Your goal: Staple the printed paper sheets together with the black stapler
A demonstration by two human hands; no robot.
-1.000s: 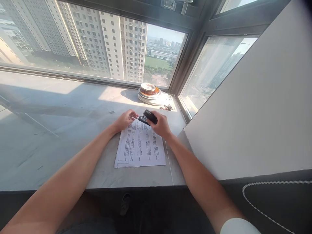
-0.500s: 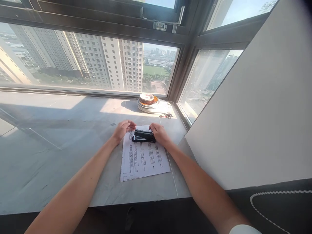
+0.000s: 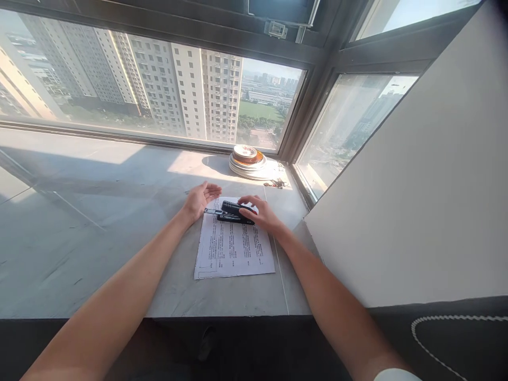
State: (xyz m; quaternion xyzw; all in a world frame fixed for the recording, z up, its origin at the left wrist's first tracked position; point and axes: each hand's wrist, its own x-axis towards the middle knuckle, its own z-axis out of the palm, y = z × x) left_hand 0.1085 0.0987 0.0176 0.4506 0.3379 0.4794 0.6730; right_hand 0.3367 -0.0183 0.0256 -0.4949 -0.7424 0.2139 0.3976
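A black stapler (image 3: 237,210) lies on its side across the upper part of a printed sheet of paper (image 3: 234,248). From its left end sticks out a metal staple tray (image 3: 214,211). My right hand (image 3: 260,212) grips the stapler's right end, thumb on the near side and fingers over the far side. Just left of the tray, my left hand (image 3: 201,201) is open, palm turned toward the stapler and fingers stretched out. Nothing is in it. The left hand's edge is close to the paper's top left corner.
The paper rests on a grey stone sill (image 3: 130,248). Behind it, near the window corner, are a stack of round plates or lids (image 3: 248,161) and a small dark tangled item (image 3: 277,183). A white wall (image 3: 397,185) rises at the right.
The metal tray now protrudes from the stapler's left end. My left hand has opened, its fingers straightened. My right hand has shifted its grip, with the thumb now showing. The view has moved slightly.
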